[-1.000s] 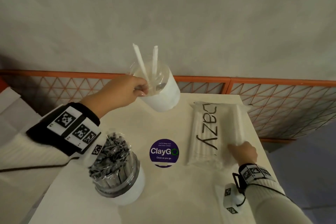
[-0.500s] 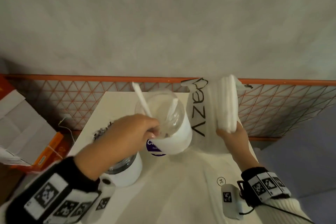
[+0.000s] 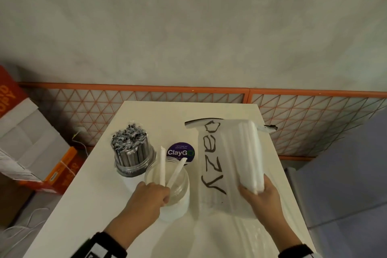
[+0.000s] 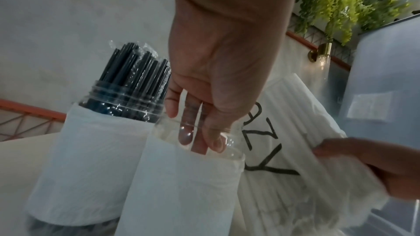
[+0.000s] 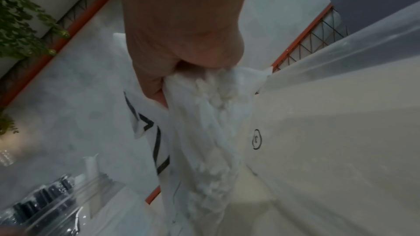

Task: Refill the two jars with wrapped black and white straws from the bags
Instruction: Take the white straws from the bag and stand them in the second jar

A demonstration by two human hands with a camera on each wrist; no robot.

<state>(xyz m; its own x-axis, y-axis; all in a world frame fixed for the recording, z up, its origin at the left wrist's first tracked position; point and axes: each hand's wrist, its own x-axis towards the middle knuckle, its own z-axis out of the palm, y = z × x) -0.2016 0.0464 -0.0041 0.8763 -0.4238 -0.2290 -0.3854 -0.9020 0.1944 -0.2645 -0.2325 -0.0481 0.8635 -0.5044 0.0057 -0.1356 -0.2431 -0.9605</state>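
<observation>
The white table (image 3: 134, 123) carries everything. On its right side the bag of white wrapped straws (image 3: 228, 165) is lifted at its near end by the right hand (image 3: 261, 197), which clasps the straw bundle through the plastic. The black-straw jar (image 3: 134, 159) stands full. Just beside it, apparently touching, the left hand (image 3: 149, 197) pinches the rim of the near-empty jar (image 3: 173, 190), fingers inside. Judgement: steady that jar, then slide the bundle in upright past the two white straws (image 3: 167, 170).
</observation>
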